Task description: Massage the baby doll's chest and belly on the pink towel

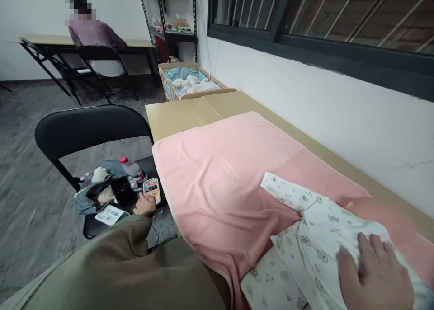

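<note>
My left hand (145, 205) is at the black folding chair on the left, one finger stretched out onto the lit screen of a phone (151, 190) that lies on the seat. It grips nothing. Flat on a white baby garment with small animal prints (318, 215) rests my right hand (376, 271), fingers somewhat apart. The garment lies partly bunched, with one sleeve-like part stretched toward the table's middle. Under it spreads a pink blanket (217, 165), wrinkled in its nearer part.
On the chair (95, 124) are a bottle with a red cap (133, 169), a denim bag (86, 201) and a white card (110, 215). Beyond the wooden table (183, 113) stands a crib (200, 93). A person (96, 39) sits at a far table. A wall runs along the right.
</note>
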Motion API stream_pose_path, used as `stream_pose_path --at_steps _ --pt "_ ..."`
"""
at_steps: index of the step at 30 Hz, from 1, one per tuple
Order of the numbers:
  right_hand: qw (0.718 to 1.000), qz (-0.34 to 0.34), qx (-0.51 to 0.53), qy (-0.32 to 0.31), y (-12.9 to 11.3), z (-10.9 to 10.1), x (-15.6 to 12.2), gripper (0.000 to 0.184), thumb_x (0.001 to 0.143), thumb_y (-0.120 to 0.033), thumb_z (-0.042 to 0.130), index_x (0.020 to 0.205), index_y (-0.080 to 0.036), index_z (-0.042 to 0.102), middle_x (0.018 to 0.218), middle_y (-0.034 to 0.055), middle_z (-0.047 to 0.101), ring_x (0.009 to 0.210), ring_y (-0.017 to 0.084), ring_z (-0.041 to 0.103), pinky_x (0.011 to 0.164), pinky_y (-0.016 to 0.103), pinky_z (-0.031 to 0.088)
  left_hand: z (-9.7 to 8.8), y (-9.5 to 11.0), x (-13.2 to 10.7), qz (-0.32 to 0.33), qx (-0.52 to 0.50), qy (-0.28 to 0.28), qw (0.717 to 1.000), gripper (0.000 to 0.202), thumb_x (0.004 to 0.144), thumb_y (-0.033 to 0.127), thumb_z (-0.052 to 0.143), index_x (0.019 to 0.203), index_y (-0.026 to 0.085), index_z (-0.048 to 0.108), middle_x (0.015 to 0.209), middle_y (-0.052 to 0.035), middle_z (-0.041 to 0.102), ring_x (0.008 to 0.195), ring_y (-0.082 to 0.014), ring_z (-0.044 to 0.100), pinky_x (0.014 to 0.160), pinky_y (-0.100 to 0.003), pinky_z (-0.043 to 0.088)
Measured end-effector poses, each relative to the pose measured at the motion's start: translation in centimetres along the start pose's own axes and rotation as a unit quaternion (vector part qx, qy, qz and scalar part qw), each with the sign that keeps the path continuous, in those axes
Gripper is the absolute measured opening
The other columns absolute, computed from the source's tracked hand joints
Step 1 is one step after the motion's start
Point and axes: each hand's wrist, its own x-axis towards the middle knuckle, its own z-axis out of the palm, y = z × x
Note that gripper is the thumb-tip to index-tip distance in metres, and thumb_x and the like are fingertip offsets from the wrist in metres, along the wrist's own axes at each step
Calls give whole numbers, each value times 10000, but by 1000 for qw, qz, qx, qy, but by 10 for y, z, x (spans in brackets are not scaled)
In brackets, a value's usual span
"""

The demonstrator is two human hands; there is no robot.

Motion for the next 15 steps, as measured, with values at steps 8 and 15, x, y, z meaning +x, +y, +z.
stream_pose_path --at_steps 8,15 --pt "1000 4 -9 1 3 1 1 705 912 -486 245 1319 17 526 1401 271 474 1378 402 346 1093 569 305 -58 52 42 70 -181 257 947 416 981 171 272 1353 6 357 1206 -109 602 1152 -194 560 1012 -326 415" --pt "999 29 -12 -30 -1 -8 -6 523 942 -332 326 1319 -27 520 1431 259 450 1396 380 323 1085 602 301 -35 204 -80 497 -593 190 605 366 900 333 449 1149 121 613 985 -35 674 802 -190 633 830 -447 509"
